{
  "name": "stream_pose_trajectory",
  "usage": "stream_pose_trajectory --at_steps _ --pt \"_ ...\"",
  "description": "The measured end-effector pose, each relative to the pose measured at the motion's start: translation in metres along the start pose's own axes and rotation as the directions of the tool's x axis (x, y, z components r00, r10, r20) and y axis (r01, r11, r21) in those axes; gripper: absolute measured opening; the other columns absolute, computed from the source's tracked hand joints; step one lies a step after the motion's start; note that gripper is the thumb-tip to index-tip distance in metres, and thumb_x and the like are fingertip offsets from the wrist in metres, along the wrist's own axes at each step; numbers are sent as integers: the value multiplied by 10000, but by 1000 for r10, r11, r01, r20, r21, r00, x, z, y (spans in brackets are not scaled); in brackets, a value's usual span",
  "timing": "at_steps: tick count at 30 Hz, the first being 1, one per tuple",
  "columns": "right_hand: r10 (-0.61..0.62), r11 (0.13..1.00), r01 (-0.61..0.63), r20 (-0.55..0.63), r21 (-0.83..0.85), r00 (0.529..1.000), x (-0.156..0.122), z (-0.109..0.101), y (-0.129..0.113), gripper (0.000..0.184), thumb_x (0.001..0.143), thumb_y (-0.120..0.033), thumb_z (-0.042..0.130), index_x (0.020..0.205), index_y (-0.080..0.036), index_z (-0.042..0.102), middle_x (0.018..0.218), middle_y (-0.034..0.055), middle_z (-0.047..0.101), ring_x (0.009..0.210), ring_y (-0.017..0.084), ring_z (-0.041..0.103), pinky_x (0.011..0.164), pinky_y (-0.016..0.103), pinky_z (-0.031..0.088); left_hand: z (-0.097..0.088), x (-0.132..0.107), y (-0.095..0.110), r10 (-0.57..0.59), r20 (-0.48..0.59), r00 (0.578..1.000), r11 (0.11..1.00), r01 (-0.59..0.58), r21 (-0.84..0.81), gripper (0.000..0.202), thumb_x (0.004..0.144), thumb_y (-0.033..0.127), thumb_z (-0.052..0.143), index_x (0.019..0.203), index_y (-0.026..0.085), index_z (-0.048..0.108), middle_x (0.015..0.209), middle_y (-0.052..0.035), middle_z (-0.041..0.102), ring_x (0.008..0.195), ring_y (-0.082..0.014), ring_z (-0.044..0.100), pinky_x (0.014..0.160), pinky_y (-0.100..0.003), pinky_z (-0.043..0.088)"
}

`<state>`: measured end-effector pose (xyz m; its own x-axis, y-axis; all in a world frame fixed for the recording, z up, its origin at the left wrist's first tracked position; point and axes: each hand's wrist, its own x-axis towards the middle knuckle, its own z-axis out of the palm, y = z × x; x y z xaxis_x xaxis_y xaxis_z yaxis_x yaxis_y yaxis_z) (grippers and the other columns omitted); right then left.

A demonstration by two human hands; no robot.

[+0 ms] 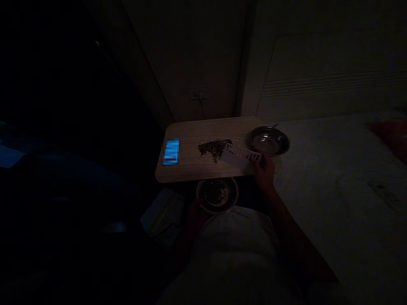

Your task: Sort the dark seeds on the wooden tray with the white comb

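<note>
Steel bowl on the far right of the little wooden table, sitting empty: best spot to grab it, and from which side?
Take the steel bowl by its rim on the right, bed-side edge, coming from above. It is shallow, upright and wide-lipped, so a pinch over the lip suits it. The near-left side is crowded: the right hand holds a white card just beside it, by the pile of small bits.

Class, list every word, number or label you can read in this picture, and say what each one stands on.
None can be read.
Lit phone screen on the small table: blurred blue blocks only.
White slotted card in the right hand: too dark to tell any print.
</note>
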<state>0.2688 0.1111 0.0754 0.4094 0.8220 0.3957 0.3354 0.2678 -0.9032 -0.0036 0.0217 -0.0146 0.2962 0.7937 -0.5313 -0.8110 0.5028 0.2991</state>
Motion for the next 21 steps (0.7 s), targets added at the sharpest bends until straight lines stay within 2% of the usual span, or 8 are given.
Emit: stream_pose_trajectory --at_steps 3,9,14,17,21 --pt "4 1000 -4 5 15 1000 -2 1 -4 185 826 -358 595 937 -210 600 820 6 617 746 171 556 715 309 460 4 -1 -1 18 -72 997 1000 -18 -4 392 730 130 562 1104 127 676 972 -111 755 1004 -302 679 991 -469 458" --pt "-14 1000 14 75 4 997 -7 6 -12 149 834 -333 594 925 -215 597 829 4 623 745 166 573 680 287 446 7 -2 -2 42 -132 990 998 -36 47 366 744 129 571 1095 130 671 1004 -106 754 1009 -293 679 997 -459 454" --pt "-25 1000 26 103 -10 994 -10 10 -18 138 849 -339 580 922 -222 595 820 5 625 732 167 575 651 282 440 13 -4 -1 49 -91 995 998 -46 35 286 756 126 573 1017 141 687 960 -91 763 947 -261 698 996 -430 456" --pt "-22 1000 22 119 -2 993 -12 10 -21 145 852 -351 582 917 -222 598 828 9 636 743 170 580 659 284 452 13 -6 -2 56 -58 997 997 -53 49 355 761 141 574 1104 141 666 1029 -98 752 1014 -271 680 1016 -448 442" --pt "-18 999 21 126 -25 992 -15 9 -24 139 861 -347 575 921 -225 604 820 14 647 742 175 587 646 280 454 6 -5 -2 61 -104 993 996 -53 76 397 771 156 580 1163 146 644 1035 -96 749 1048 -280 665 1017 -454 444"
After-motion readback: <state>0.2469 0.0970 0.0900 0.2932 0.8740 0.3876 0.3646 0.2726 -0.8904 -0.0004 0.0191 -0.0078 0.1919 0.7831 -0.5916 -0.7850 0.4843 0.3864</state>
